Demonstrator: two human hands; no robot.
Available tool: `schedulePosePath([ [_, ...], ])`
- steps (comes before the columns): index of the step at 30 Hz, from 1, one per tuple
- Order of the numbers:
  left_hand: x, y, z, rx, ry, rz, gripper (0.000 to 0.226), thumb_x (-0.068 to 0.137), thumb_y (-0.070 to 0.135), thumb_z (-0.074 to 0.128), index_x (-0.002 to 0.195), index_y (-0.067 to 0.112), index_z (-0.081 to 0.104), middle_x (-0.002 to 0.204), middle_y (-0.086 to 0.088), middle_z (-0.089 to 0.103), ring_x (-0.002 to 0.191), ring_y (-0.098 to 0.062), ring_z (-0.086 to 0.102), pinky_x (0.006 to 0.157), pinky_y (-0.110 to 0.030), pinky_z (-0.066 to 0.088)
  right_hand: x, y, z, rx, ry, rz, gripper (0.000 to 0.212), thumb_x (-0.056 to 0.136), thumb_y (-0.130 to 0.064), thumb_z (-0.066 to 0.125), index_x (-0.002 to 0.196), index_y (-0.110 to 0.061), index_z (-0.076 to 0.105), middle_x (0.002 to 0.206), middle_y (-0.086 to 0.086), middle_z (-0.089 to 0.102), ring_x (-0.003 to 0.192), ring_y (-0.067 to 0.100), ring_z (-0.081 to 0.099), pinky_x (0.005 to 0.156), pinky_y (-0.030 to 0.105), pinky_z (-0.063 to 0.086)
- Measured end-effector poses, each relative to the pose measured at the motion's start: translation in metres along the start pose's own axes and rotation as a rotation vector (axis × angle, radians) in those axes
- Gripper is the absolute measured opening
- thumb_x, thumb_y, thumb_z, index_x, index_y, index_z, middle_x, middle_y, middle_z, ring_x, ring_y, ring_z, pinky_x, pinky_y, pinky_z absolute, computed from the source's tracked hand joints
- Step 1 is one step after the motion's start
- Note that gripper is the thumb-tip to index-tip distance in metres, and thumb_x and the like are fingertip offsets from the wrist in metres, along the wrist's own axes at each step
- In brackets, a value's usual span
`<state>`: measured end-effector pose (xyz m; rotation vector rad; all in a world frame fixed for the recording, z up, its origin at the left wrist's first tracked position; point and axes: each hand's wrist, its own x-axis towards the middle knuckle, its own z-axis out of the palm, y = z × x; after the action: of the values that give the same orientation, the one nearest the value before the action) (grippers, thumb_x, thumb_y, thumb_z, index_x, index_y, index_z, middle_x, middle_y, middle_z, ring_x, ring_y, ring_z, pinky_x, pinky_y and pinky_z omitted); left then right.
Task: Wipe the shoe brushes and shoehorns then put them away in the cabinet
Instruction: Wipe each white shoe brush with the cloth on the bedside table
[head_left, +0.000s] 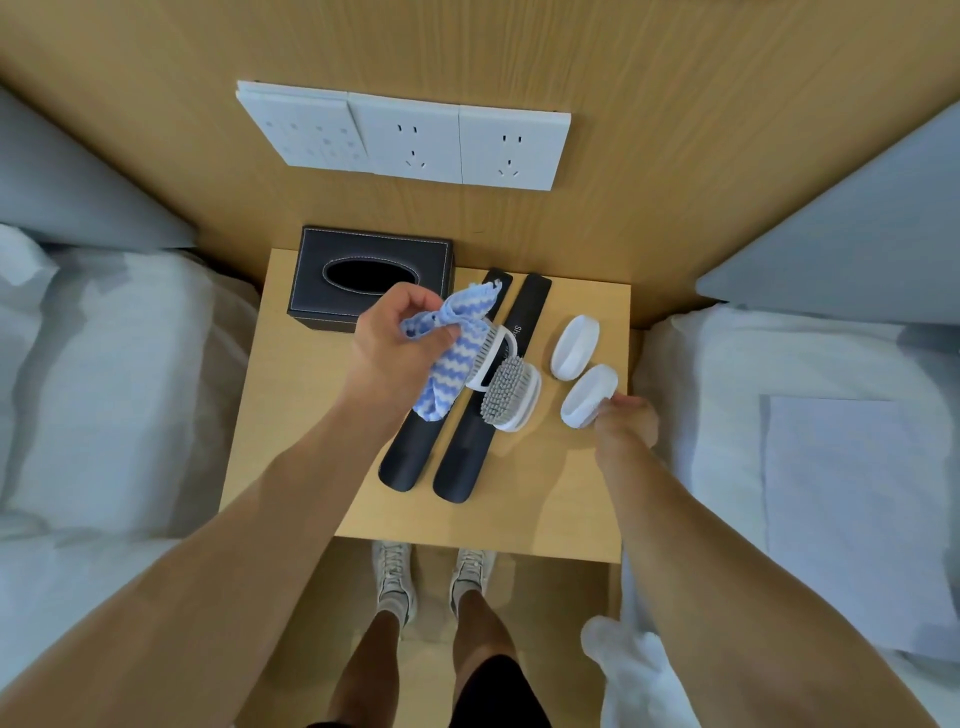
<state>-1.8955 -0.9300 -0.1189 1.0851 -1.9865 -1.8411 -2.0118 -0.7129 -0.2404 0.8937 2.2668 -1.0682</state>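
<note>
While the cloth hangs ready: wiping is unstarted.
Left hand (400, 338): pinches the cloth (449, 348).
Right hand (626, 421): grips the near brush (589, 395), desk (311, 441) at three o'clock.
Advice: lift the brush clear, wipe every side.

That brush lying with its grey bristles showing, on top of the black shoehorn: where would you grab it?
Probably by the white back and sides of the bristle-up brush, coming from the right, where the table is bare. Its bristles face up and left, and the left hand with the cloth crowds the other side. Pinch across its narrow width.
</note>
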Motion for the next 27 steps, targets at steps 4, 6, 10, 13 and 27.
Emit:
schedulePosePath([
  [4, -0.002, 0.001, -0.004, -0.038, 0.011, -0.022, 0.018, 0.085, 0.010, 0.072, 0.087, 0.022, 0.059, 0.083, 0.011, 0.067, 0.079, -0.008, 0.069, 0.064, -0.025, 0.057, -0.006, -0.006, -0.008, -0.065, 0.054, -0.067, 0.022, 0.092, -0.019, 0.063, 0.113, -0.011, 0.064, 0.121, 0.012, 0.065, 0.102, 0.028, 0.062, 0.076, 0.031, 0.048],
  [6, -0.003, 0.001, -0.008, -0.050, 0.024, -0.032, 0.017, 0.086, 0.010, 0.071, 0.087, 0.022, 0.059, 0.083, 0.010, 0.066, 0.078, -0.007, 0.069, 0.063, -0.022, 0.056, -0.019, -0.012, -0.010, -0.033, 0.132, -0.210, 0.021, 0.089, -0.013, 0.064, 0.110, -0.010, 0.063, 0.119, 0.014, 0.063, 0.091, 0.024, 0.059, 0.075, 0.030, 0.047],
  [10, -0.006, -0.005, -0.019, -0.071, 0.058, -0.068, 0.019, 0.086, 0.010, 0.071, 0.086, 0.024, 0.059, 0.081, 0.013, 0.065, 0.075, -0.004, 0.067, 0.063, -0.022, 0.056, -0.056, -0.015, 0.006, -0.172, 0.026, -0.561, 0.015, 0.089, -0.002, 0.056, 0.097, -0.006, 0.069, 0.097, 0.006, 0.067, 0.085, 0.017, 0.056, 0.060, 0.015, 0.034],
  [13, -0.009, -0.013, -0.030, -0.066, 0.088, -0.104, 0.019, 0.086, 0.013, 0.072, 0.086, 0.026, 0.058, 0.079, 0.015, 0.064, 0.074, -0.002, 0.067, 0.062, -0.021, 0.055, -0.074, -0.006, 0.031, -0.285, -0.166, -0.522, 0.016, 0.093, -0.005, 0.055, 0.101, -0.010, 0.068, 0.093, -0.003, 0.061, 0.086, 0.013, 0.055, 0.067, 0.014, 0.039],
  [27, -0.029, -0.038, -0.082, -0.002, 0.153, -0.128, 0.014, 0.089, 0.015, 0.069, 0.096, 0.016, 0.056, 0.091, 0.008, 0.064, 0.085, -0.009, 0.069, 0.065, -0.022, 0.058, -0.069, 0.031, 0.074, 0.292, -0.309, 0.335, 0.014, 0.097, -0.001, 0.048, 0.087, -0.007, 0.056, 0.078, 0.007, 0.050, 0.065, 0.016, 0.049, 0.065, 0.030, 0.050],
])
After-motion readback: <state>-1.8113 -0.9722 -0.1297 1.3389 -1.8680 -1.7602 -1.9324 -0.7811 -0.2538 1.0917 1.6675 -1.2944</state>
